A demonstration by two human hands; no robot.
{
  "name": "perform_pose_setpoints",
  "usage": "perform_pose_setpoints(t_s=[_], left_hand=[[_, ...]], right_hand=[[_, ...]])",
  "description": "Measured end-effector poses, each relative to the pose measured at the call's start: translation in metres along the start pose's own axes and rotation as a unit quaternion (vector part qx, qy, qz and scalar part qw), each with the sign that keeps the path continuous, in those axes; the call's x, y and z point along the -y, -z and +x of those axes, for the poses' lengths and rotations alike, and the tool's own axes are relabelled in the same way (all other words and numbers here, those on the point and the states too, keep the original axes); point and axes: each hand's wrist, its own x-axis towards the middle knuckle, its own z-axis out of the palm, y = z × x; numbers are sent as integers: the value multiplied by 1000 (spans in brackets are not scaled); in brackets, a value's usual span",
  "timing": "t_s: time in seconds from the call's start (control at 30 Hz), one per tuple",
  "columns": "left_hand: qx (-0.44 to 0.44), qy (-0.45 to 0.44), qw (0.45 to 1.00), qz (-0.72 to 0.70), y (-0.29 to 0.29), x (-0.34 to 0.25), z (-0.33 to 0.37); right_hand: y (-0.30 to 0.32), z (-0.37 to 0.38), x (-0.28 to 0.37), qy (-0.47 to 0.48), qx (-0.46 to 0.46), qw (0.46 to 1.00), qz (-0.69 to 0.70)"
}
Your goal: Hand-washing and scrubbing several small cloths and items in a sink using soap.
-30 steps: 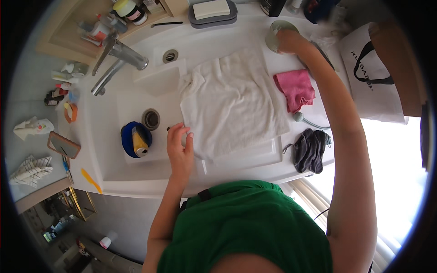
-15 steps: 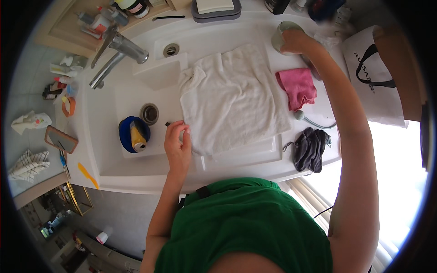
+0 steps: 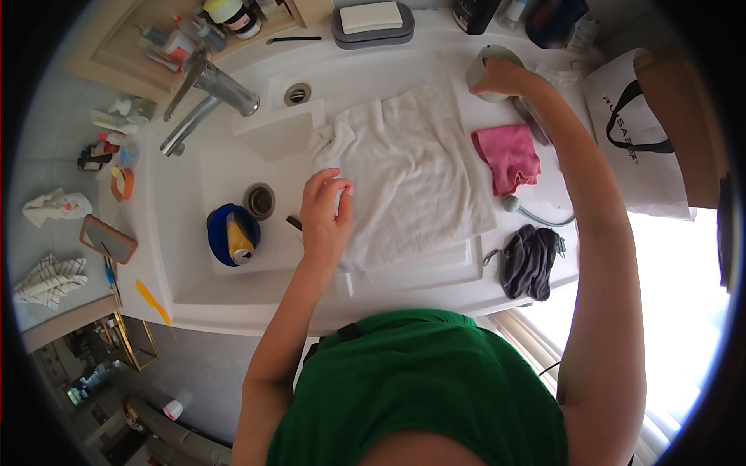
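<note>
A damp-looking white towel (image 3: pixel 408 175) lies spread over the right part of the white sink. Above its left edge is my left hand (image 3: pixel 326 213), fingers loosely bent and nothing visible between them. A short black object (image 3: pixel 294 223) shows beside that hand in the basin. At the back right, my right hand (image 3: pixel 503 78) reaches over the rim of a pale green round container (image 3: pixel 497 51), with its fingertips partly hidden there. A grey elongated object (image 3: pixel 532 120) is partly covered by my right wrist. Nearer me lies a folded pink cloth (image 3: pixel 507 159).
A blue bowl (image 3: pixel 217 247) holding a yellow can (image 3: pixel 238 233) sits by the drain (image 3: pixel 259 200). The faucet (image 3: pixel 214 97) juts over the basin's left. Dark grey fabric (image 3: pixel 528 262) and a hose-like tool (image 3: pixel 536 217) lie right; a white bag (image 3: pixel 633 132) stands beyond.
My left hand has risen away from the towel's left edge and shifted right over it. My right hand remains at the green container, its fingers slightly further left. The view has shifted slightly.
</note>
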Motion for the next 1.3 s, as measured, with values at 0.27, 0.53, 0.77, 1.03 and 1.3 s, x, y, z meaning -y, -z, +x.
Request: perform_pose_setpoints(t_s=[0.27,0.53,0.77,1.03,1.3], left_hand=[[-9,11,1000,28,2,13,14],[-19,-64,992,106,-33,38,61],[11,-69,986,148,-43,53,61],[94,76,978,169,-19,35,49],[206,319,925,-3,16,4,6]], right_hand=[[11,-18,27,75,-130,962,229],[-82,-15,101,47,-213,952,216],[-128,-59,159,222,-483,844,77],[-94,-64,113,26,-293,935,199],[-87,-6,121,-49,-178,960,211]])
